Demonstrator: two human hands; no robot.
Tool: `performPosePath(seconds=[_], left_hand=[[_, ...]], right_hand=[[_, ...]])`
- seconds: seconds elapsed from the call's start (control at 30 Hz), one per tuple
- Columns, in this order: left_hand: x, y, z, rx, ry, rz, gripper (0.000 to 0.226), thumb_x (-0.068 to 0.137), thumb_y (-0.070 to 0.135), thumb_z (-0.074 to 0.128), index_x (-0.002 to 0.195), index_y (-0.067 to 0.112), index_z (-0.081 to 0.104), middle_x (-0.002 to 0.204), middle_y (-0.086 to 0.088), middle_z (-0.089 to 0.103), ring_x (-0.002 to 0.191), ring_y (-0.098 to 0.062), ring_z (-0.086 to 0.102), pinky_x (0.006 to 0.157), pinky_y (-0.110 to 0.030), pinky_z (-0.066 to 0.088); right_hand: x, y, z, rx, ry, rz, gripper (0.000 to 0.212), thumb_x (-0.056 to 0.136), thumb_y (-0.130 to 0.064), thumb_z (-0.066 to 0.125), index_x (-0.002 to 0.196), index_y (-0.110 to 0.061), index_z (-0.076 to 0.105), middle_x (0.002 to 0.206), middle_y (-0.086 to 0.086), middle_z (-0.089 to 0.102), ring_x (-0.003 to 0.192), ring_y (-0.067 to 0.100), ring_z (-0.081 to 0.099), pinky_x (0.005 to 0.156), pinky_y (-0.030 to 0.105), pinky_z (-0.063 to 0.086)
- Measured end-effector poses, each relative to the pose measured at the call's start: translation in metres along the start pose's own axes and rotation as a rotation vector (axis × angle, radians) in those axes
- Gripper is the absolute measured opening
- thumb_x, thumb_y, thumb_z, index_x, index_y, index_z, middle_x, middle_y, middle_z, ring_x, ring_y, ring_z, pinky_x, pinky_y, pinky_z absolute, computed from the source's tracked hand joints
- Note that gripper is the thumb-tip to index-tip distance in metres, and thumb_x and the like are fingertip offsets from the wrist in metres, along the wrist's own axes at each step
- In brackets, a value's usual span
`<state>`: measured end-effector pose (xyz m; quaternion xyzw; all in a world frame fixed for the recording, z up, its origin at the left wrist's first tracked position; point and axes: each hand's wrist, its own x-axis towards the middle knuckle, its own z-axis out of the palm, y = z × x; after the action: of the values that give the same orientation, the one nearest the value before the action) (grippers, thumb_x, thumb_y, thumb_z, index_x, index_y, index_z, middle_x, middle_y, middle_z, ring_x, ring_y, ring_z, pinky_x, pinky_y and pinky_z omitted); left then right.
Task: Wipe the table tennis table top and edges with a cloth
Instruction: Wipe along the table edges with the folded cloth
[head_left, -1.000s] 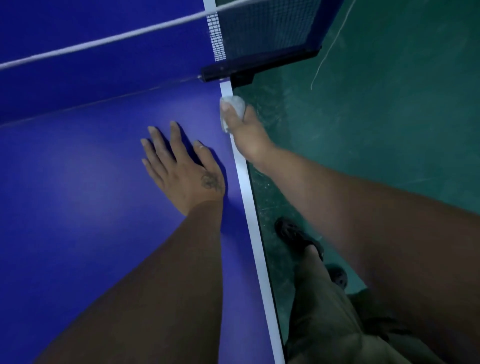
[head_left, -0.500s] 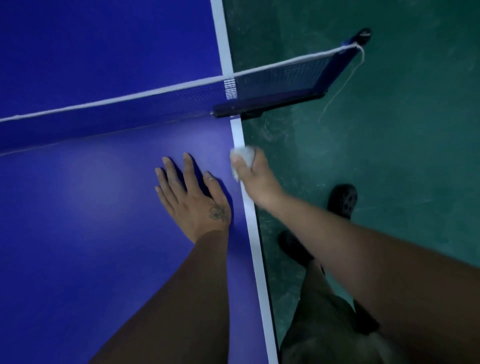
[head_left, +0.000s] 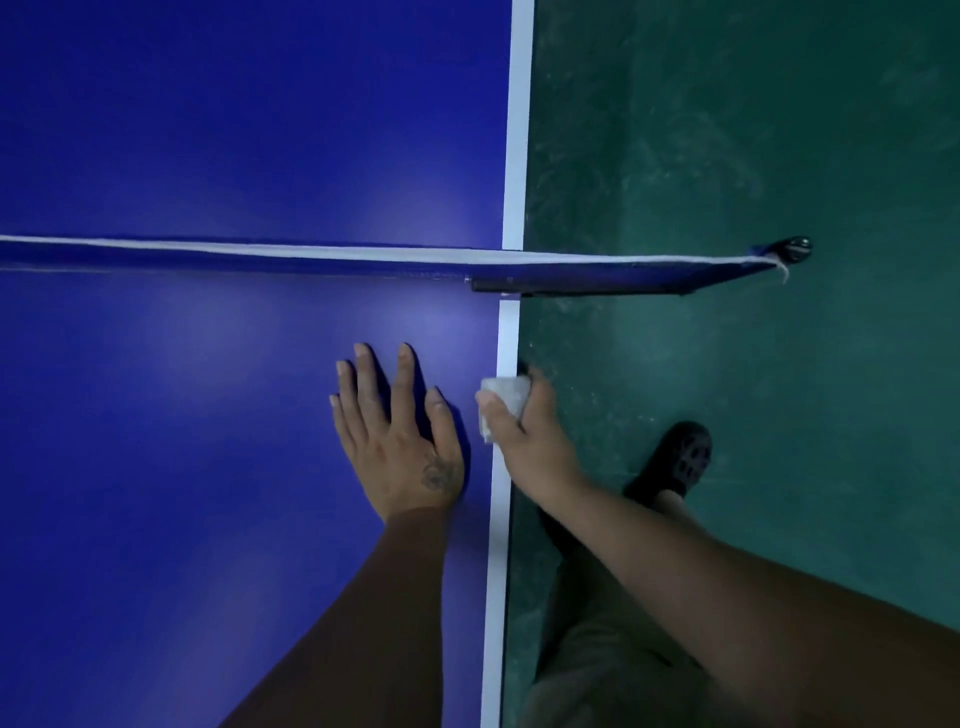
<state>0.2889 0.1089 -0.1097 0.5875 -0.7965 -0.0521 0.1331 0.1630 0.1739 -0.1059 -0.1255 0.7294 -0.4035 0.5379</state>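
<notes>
Wiping the desk's (head_left: 208, 467) side edge, centre frame.
Your right hand (head_left: 530, 447) grips the cloth (head_left: 505, 397) over the white edge line (head_left: 508, 332); your left hand (head_left: 400, 447) lies flat, fingers spread, likely bracing you.

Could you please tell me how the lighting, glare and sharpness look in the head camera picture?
Head view: dim overall; soft pale glare patches on the table near the net; the left hand throws a dark shadow beside its thumb; the right hand and cloth look slightly soft; the wide lens bows the net's line.
</notes>
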Motion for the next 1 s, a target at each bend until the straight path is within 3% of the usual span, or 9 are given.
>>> performPosePath(seconds=[0.07, 0.13, 0.23, 0.37, 0.53, 0.67, 0.83, 1.0], left_hand=[[0.0, 0.0, -0.001, -0.002, -0.004, -0.002, 0.052, 0.111, 0.033, 0.055, 0.161, 0.022, 0.052, 0.175, -0.013, 0.033, 0.165, -0.034, 0.026, 0.13, -0.06, 0.025], [-0.001, -0.001, 0.0, 0.003, -0.002, 0.003, 0.052, 0.111, 0.032, 0.055, 0.161, 0.021, 0.052, 0.175, -0.013, 0.034, 0.164, -0.035, 0.027, 0.13, -0.06, 0.026], [-0.001, -0.001, 0.0, 0.004, -0.003, 0.005, 0.052, 0.111, 0.033, 0.055, 0.161, 0.021, 0.052, 0.175, -0.013, 0.033, 0.164, -0.035, 0.026, 0.131, -0.06, 0.025], [-0.001, 0.0, -0.001, -0.007, 0.0, 0.003, 0.052, 0.111, 0.033, 0.055, 0.162, 0.022, 0.051, 0.175, -0.012, 0.033, 0.165, -0.034, 0.025, 0.131, -0.059, 0.024], [-0.003, 0.0, 0.0, -0.028, 0.008, 0.006, 0.051, 0.111, 0.034, 0.054, 0.161, 0.024, 0.053, 0.175, -0.011, 0.033, 0.165, -0.032, 0.025, 0.132, -0.057, 0.023], [-0.001, 0.002, -0.003, -0.025, 0.019, 0.004, 0.048, 0.111, 0.035, 0.054, 0.158, 0.024, 0.055, 0.173, -0.012, 0.037, 0.163, -0.034, 0.029, 0.132, -0.057, 0.025], [-0.003, 0.003, -0.013, -0.111, -0.046, -0.004, 0.049, 0.111, 0.036, 0.057, 0.157, 0.021, 0.057, 0.173, -0.014, 0.037, 0.163, -0.036, 0.029, 0.132, -0.058, 0.024], [-0.007, 0.009, -0.042, -0.386, -0.223, -0.002, 0.066, 0.106, 0.04, 0.061, 0.165, 0.019, 0.043, 0.174, -0.007, 0.034, 0.165, -0.025, 0.024, 0.135, -0.048, 0.02]], right_hand=[[0.02, -0.013, -0.001, 0.037, 0.032, -0.011, 0.068, 0.089, -0.06, 0.059, 0.14, -0.018, 0.045, 0.129, 0.007, 0.059, 0.103, 0.013, 0.064, 0.087, 0.018, 0.048], [0.038, -0.023, -0.005, 0.044, 0.025, -0.01, 0.063, 0.093, -0.058, 0.065, 0.136, -0.016, 0.05, 0.127, 0.006, 0.062, 0.103, 0.012, 0.065, 0.086, 0.026, 0.049], [0.057, -0.034, -0.012, 0.059, 0.033, -0.021, 0.034, 0.102, -0.048, 0.07, 0.122, -0.027, 0.053, 0.111, -0.008, 0.064, 0.088, -0.009, 0.061, 0.076, 0.017, 0.045], [0.055, -0.04, -0.013, 0.027, 0.115, -0.104, 0.026, 0.102, -0.041, 0.072, 0.117, -0.029, 0.053, 0.102, -0.013, 0.064, 0.085, -0.006, 0.061, 0.068, 0.008, 0.044], [0.033, -0.038, -0.028, -0.033, 0.218, -0.12, 0.025, 0.102, -0.039, 0.073, 0.116, -0.031, 0.053, 0.101, -0.008, 0.066, 0.079, -0.001, 0.065, 0.07, 0.022, 0.05], [0.007, -0.039, -0.04, -0.198, 0.121, -0.181, 0.033, 0.102, -0.037, 0.071, 0.131, -0.035, 0.055, 0.121, -0.002, 0.064, 0.099, 0.018, 0.065, 0.08, 0.033, 0.053], [-0.029, -0.039, -0.061, -0.342, 0.041, -0.188, 0.039, 0.102, -0.049, 0.068, 0.133, -0.042, 0.046, 0.117, -0.01, 0.064, 0.094, 0.014, 0.065, 0.067, 0.029, 0.046], [-0.066, -0.037, -0.084, -0.35, -0.006, -0.158, 0.042, 0.098, -0.062, 0.066, 0.13, -0.041, 0.049, 0.117, -0.01, 0.067, 0.098, 0.014, 0.069, 0.084, 0.039, 0.059]])
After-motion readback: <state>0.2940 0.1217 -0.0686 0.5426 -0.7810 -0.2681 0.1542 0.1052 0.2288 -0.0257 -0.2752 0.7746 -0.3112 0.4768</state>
